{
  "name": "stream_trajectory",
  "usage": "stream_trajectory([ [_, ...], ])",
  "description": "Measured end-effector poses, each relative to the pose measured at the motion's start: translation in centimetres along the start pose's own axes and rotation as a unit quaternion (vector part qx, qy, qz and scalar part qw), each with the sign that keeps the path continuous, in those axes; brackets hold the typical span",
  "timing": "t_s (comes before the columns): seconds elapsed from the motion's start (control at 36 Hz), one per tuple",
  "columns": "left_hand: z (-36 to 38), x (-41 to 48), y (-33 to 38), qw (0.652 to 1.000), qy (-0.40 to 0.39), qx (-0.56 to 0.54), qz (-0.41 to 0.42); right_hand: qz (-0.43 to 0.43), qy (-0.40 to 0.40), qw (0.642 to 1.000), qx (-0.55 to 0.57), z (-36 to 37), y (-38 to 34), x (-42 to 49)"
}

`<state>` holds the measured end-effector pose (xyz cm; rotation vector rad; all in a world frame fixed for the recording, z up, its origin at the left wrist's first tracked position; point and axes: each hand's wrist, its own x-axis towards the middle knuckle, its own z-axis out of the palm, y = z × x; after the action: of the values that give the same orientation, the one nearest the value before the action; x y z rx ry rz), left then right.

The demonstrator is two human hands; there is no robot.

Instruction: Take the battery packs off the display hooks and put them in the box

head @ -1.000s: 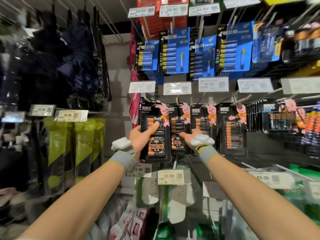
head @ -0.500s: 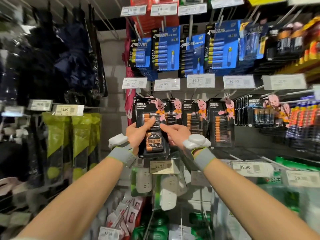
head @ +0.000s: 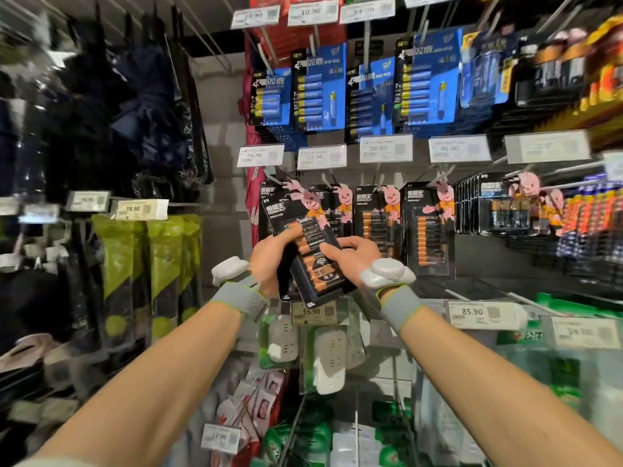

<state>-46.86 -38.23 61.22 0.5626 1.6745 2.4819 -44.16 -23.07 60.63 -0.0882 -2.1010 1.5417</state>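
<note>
A black battery pack (head: 305, 246) with orange cells and a pink bunny is tilted to the left in front of the display. My left hand (head: 269, 259) grips its left edge, thumb on the front. My right hand (head: 354, 259) holds its right side, fingers over the cells. More black battery packs (head: 426, 230) hang on hooks in the same row behind and to the right. Blue battery packs (head: 320, 89) hang on the row above. No box is in view.
Price tags (head: 386, 149) run along the hook rails. White power strips in packaging (head: 328, 358) hang below my hands. Green-and-black packaged items (head: 124, 264) and dark umbrellas (head: 135, 112) hang on the rack to the left.
My right hand left the second pack and came over to the left pack. Both hands now hold that pack, which has tilted left and come forward from the row.
</note>
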Motion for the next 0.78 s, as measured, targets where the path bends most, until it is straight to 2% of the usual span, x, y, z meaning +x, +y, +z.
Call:
stream_trajectory([
  [0.08,-0.3,0.2,-0.2,1.000,-0.004,0.006,0.012,0.005,-0.007,1.000,0.013,-0.1,0.4,0.1],
  [0.28,-0.6,1.2,0.3,0.997,0.040,0.031,0.058,-0.029,-0.024,0.999,0.006,-0.4,-0.3,-1.1],
  [0.5,-1.3,1.9,0.3,0.993,0.040,0.073,0.079,-0.036,0.016,0.998,0.040,0.3,-0.8,-0.1],
  [0.67,-2.5,1.7,1.2,0.996,0.008,0.070,0.059,-0.041,0.005,0.997,0.062,0.2,-1.2,0.2],
  [0.78,-3.0,1.7,1.6,0.996,0.012,0.065,0.058,-0.048,0.011,0.996,0.080,0.2,-1.3,0.2],
])
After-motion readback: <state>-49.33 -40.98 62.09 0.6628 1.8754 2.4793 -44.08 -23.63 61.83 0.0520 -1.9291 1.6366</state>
